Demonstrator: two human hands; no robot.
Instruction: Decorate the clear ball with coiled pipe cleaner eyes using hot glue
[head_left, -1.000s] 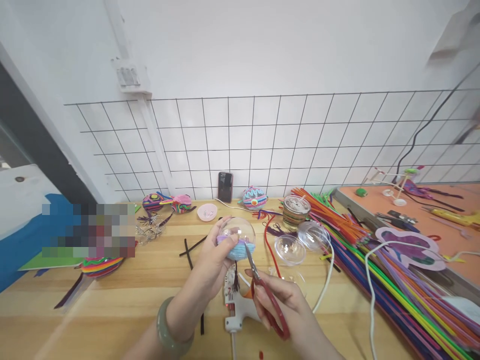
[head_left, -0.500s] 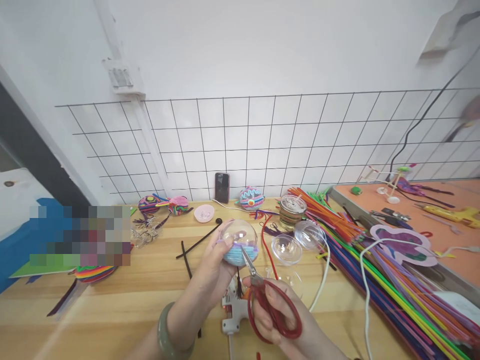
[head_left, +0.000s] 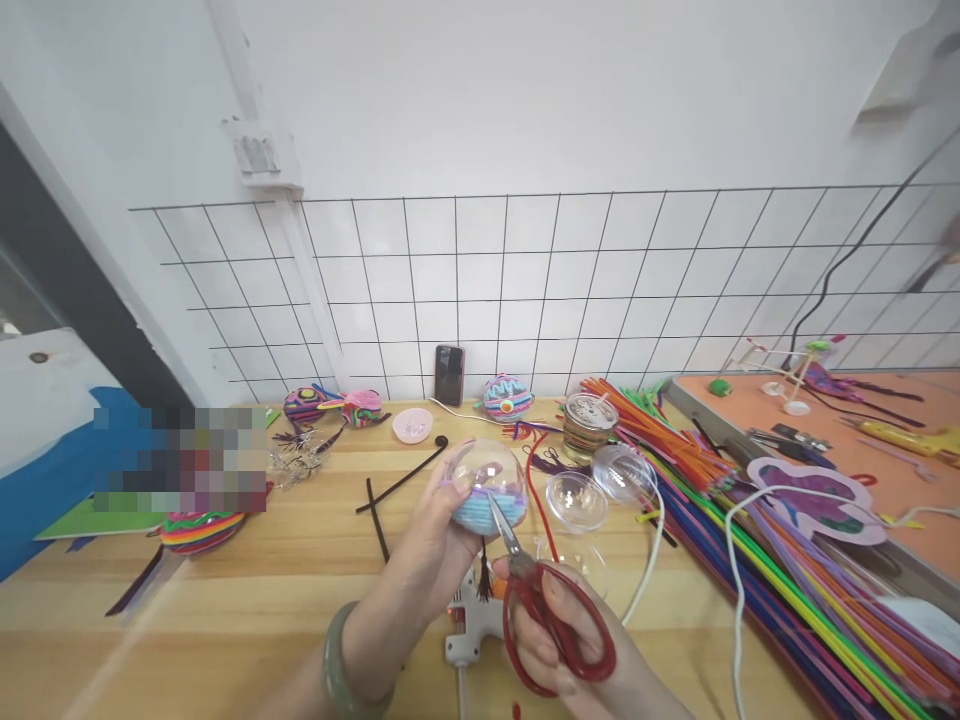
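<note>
My left hand (head_left: 439,530) is closed round a clear plastic ball (head_left: 487,465) whose lower half is covered with light blue and purple pipe cleaners. A dark tassel (head_left: 484,580) hangs below it. Held in my right hand (head_left: 559,625) are red-handled scissors (head_left: 510,540), their blades together and the tip at the purple edge of the covering. Whether the tip presses on the ball I cannot tell. Under my hands a white glue gun (head_left: 465,630) lies partly hidden on the wooden table (head_left: 262,610).
Pipe cleaners (head_left: 780,590) in many colours spread along the right side. Clear half shells (head_left: 576,500), a lidded cup (head_left: 590,425) and a white cable (head_left: 735,590) lie nearer. Behind are a pink dish (head_left: 412,426), a phone (head_left: 449,375) and a decorated ball (head_left: 507,397).
The whole view has shifted slightly. My left hand still holds the ball, and the scissors stay at its purple edge with almost no change in pose.
</note>
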